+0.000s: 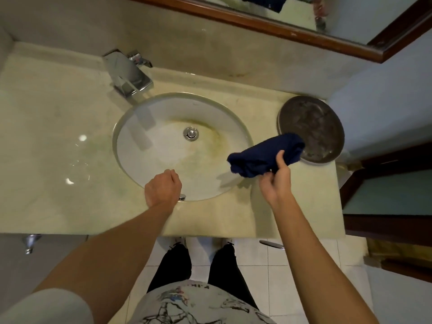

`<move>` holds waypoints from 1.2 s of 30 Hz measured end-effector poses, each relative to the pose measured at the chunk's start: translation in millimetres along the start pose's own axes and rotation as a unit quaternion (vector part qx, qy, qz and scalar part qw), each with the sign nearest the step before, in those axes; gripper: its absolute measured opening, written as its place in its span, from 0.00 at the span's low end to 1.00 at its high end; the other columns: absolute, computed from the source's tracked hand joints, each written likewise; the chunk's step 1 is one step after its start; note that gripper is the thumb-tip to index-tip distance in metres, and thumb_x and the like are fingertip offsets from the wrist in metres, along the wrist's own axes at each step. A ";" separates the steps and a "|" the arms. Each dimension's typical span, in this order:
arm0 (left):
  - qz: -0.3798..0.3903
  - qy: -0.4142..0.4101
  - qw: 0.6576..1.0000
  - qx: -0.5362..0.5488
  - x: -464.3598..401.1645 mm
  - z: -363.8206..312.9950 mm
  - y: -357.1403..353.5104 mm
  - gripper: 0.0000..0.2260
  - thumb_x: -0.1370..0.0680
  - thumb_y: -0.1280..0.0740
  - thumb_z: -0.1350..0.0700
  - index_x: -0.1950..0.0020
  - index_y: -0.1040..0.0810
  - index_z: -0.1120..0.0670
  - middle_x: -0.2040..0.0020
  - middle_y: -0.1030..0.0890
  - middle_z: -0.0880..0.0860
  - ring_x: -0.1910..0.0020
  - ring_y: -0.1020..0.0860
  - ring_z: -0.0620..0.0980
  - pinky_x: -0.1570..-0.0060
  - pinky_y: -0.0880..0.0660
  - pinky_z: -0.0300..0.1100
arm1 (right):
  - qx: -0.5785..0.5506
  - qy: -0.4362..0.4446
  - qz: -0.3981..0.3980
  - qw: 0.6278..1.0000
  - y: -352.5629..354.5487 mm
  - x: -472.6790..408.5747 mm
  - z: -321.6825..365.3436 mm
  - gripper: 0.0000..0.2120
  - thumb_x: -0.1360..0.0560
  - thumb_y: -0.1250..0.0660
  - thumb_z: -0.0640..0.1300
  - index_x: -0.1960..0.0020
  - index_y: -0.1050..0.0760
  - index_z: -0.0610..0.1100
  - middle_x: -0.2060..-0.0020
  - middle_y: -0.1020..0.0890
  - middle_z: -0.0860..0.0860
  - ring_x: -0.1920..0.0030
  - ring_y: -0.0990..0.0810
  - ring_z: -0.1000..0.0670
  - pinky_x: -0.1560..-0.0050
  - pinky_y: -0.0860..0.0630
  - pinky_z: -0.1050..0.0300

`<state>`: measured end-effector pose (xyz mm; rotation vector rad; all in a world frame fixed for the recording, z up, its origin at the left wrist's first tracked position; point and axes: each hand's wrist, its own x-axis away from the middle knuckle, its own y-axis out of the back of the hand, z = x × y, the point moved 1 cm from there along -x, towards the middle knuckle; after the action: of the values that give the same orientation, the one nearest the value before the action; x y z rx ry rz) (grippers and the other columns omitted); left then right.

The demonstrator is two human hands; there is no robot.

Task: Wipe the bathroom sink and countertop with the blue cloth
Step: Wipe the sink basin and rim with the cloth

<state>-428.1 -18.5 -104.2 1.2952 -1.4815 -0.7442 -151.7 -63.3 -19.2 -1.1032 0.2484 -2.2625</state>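
Head view, looking straight down: a pale stone countertop (53, 127) spans the frame from the left wall corner to a square end at the right, glossy with light spots on its left half. A chrome faucet (127, 72) stands at the back edge, left of centre, its spout over the round white sink (163, 113) set into the countertop. The basin shows a yellowish stain around the drain (191, 133). The left hand (163, 188) is at the sink's front rim, fingers curled into a loose fist with nothing seen in them. The right hand (275, 181) is above the front right part of the countertop, thumb and fingers gripping the bunched blue cloth (264, 156), which hangs clear over the sink's right rim. A round metal plate (315, 122) sits at the right back corner, just behind the cloth. A wood-framed mirror (292, 31) runs above; white floor tiles (280, 265) lie below.
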 end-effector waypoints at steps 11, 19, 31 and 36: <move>-0.006 0.009 1.000 0.001 -0.3 1.3 -3.1 0.20 0.16 0.48 0.51 0.60 0.24 0.57 0.63 0.19 0.60 0.66 0.26 0.59 0.60 0.30 0.49 | 0.604 0.233 -0.162 0.745 80.3 49.2 -12.6 0.11 0.27 0.27 0.44 0.45 0.17 0.47 0.50 0.15 0.51 0.49 0.18 0.50 0.43 0.20 0.48; -0.007 0.017 1.000 -0.002 -0.3 1.3 -1.4 0.19 0.16 0.47 0.50 0.60 0.24 0.56 0.63 0.19 0.59 0.64 0.23 0.60 0.58 0.26 0.50 | 0.860 0.331 0.054 0.385 69.4 -29.7 -8.2 0.37 0.31 0.27 0.51 0.26 0.33 0.39 0.32 0.26 0.41 0.34 0.27 0.40 0.38 0.25 0.43; -0.002 0.025 1.000 0.004 0.1 0.2 -0.5 0.20 0.16 0.48 0.50 0.61 0.25 0.56 0.66 0.21 0.56 0.66 0.23 0.59 0.60 0.27 0.49 | 0.573 -0.032 0.061 0.817 2.0 -50.1 68.1 0.08 0.21 0.35 0.49 0.49 0.22 0.45 0.58 0.15 0.44 0.60 0.19 0.48 0.59 0.24 0.55; 0.005 0.028 1.000 0.008 0.0 -0.1 0.9 0.19 0.16 0.48 0.51 0.61 0.25 0.56 0.67 0.23 0.55 0.66 0.25 0.59 0.61 0.29 0.49 | 0.202 -0.158 0.058 0.965 8.4 -26.7 50.0 0.21 0.21 0.33 0.56 0.38 0.21 0.42 0.52 0.13 0.45 0.48 0.15 0.47 0.49 0.20 0.51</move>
<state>-428.4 -18.3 -103.3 1.3086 -1.4514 -0.6858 -97.1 -49.7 -8.3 -1.1669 -0.2625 -1.8857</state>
